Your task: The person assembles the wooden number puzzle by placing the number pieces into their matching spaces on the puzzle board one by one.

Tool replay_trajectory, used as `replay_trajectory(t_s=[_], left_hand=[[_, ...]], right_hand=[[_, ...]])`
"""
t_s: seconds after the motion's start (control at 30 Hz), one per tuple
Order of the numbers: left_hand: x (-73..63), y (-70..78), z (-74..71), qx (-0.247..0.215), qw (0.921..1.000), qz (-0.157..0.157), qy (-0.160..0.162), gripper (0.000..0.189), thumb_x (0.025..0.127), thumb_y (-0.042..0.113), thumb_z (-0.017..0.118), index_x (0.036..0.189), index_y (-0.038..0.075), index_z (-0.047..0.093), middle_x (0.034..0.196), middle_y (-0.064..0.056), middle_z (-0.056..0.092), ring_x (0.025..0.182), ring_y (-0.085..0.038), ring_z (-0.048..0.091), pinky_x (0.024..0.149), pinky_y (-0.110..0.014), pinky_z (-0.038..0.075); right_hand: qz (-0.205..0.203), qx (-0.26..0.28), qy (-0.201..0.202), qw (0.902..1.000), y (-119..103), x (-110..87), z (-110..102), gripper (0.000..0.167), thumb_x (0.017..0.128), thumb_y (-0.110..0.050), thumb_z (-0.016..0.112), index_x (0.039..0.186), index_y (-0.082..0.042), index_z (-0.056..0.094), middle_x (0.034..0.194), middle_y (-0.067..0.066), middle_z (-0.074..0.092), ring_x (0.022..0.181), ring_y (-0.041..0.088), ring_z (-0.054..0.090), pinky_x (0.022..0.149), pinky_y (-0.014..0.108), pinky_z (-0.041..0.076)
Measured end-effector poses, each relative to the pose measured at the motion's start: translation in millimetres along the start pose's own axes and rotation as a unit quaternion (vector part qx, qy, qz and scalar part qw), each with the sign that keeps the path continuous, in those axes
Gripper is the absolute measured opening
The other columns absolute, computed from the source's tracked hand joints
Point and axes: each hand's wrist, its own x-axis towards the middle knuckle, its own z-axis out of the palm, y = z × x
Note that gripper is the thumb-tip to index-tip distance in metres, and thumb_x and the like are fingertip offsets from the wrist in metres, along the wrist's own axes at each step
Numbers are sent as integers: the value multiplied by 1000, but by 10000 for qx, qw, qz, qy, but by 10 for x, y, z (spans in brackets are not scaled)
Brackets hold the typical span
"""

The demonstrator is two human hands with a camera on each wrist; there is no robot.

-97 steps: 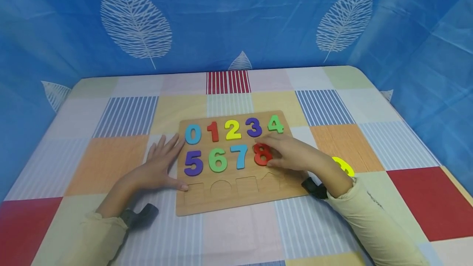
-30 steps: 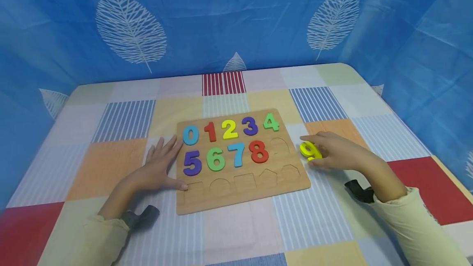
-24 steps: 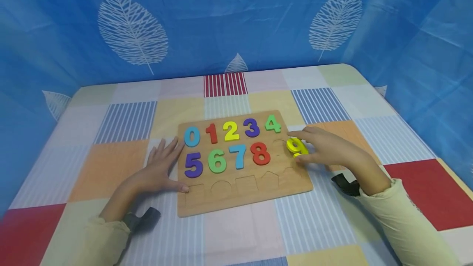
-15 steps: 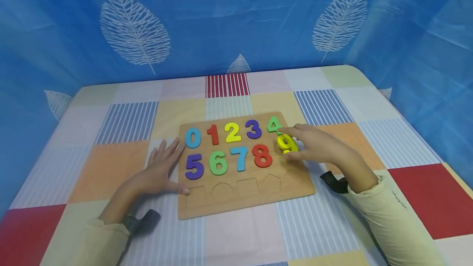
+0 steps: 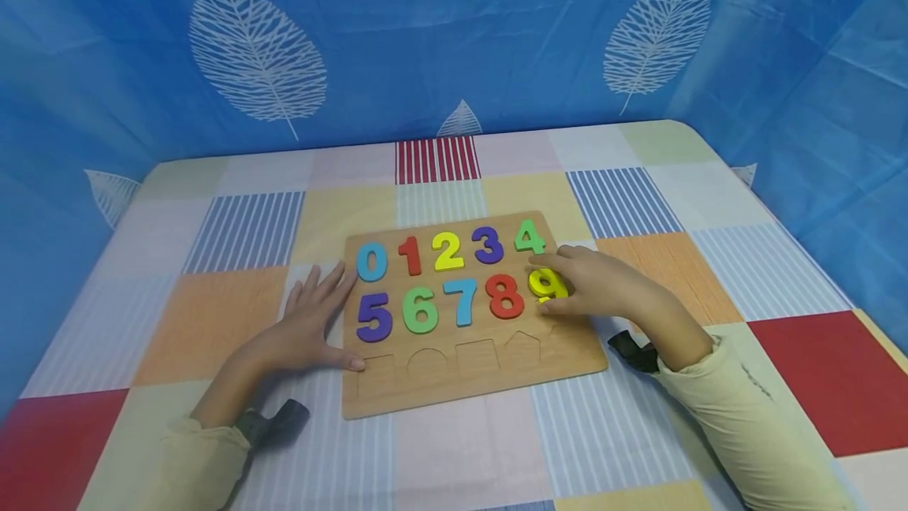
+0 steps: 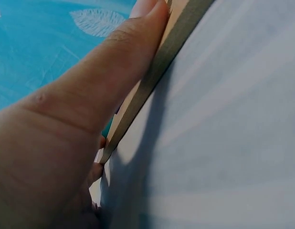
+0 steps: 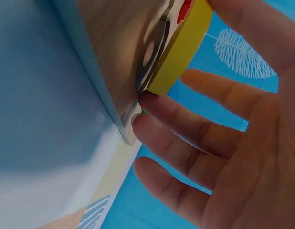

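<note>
A wooden number puzzle board [image 5: 454,389] lies on the table with colourful digits in its two upper rows. My left hand [image 5: 305,330] rests along its left edge, fingers spread and straight, thumb on the lower left corner; the left wrist view has the thumb [image 6: 109,71] against the board's rim. My right hand [image 5: 603,284] pinches the yellow number 9 [image 5: 560,285] between thumb and fingers, right of the red 8 [image 5: 505,296] and below the green 4 [image 5: 529,238]. In the right wrist view the yellow 9 [image 7: 183,47] is tilted over a dark-edged recess, partly raised.
The board's bottom row shows bare shape recesses, including a square [image 5: 476,356] and a pentagon [image 5: 522,349]. A patchwork cloth [image 5: 461,456] covers the table. Blue curtain [image 5: 461,30] with leaf prints hangs behind and at the sides. A dark strap piece sits at each wrist.
My right hand left the red 8, took hold of the yellow 9 right of the board, and carried it left over the second row's right end. My left hand has stayed at the board's edge.
</note>
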Motion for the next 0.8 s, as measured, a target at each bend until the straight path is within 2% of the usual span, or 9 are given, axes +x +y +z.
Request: replay_trajectory(t_s=[0.3,0.8], left_hand=[[0,-9,18,26,9999,49,94,121,60,58,75,147,8,9,153,-20,-1,135,-46,-16,104,-64,-11],[-1,-8,25,56,9999,-69,53,121,59,60,74,147,10,9,153,-18,-1,136,-44,-17,105,-63,-11]], right_hand=[[30,-102,33,9999,-14,1,42,65,74,-42,72,128,-12,52,94,7,49,74,17,45,60,24,39],[99,-94,76,9999,-5,6,57,69,71,-45,72,128,-10,53,92,8,47,76,17,43,61,24,37]])
